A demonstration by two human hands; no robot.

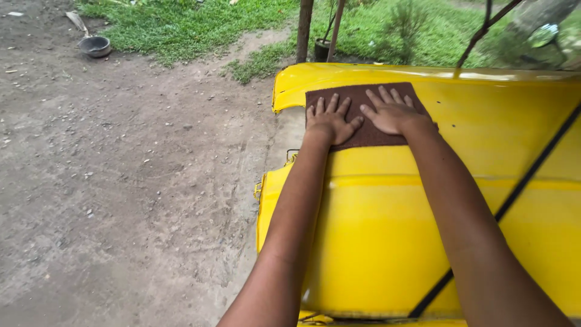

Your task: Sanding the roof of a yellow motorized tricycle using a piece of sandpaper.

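Both hands lie flat, fingers spread wide, on a dark brown rough scrubbing pad (363,115). The left hand (331,121) presses on the left part of the pad and the right hand (392,112) presses on the right part, thumbs close together. The pad lies under the palms, near the top edge of a shiny yellow metal vehicle body (423,230). A thin black strip (514,194) runs slanted across the yellow metal. Beside the vehicle is bare brown dirt ground (121,181). Far off, a small round metal bowl (95,46) sits by green grass (181,24).
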